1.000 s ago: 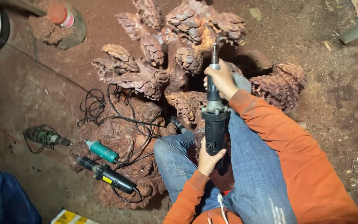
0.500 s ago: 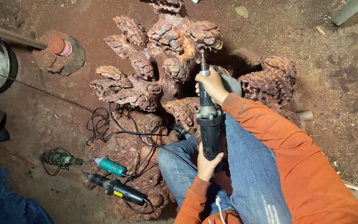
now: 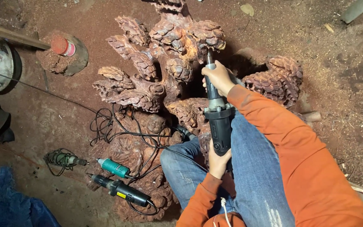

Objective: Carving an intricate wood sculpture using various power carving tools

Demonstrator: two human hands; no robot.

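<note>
Three spare tools [image 3: 113, 180] lay on the floor at left beside the carving [image 3: 164, 63]. The left hand [image 3: 218, 162] gripped the grinder [image 3: 217, 117] at its near end; the right hand [image 3: 218, 78] clasped its neck, tip against the carving.

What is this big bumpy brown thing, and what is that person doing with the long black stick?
The picture comes from a camera worn on the person's head, looking down at their own arms and knees. The bumpy thing is a large wood carving with shapes like pine cones, lying on dusty ground. The black stick is a power tool, a long grinder. The right hand grips it near the front tip, and the left hand holds the back end. The tip touches the carving. Beside the carving lie more tools: a teal tool, a black tool and a dark green tool, with tangled black cords. A red-capped can stands farther off.
</note>
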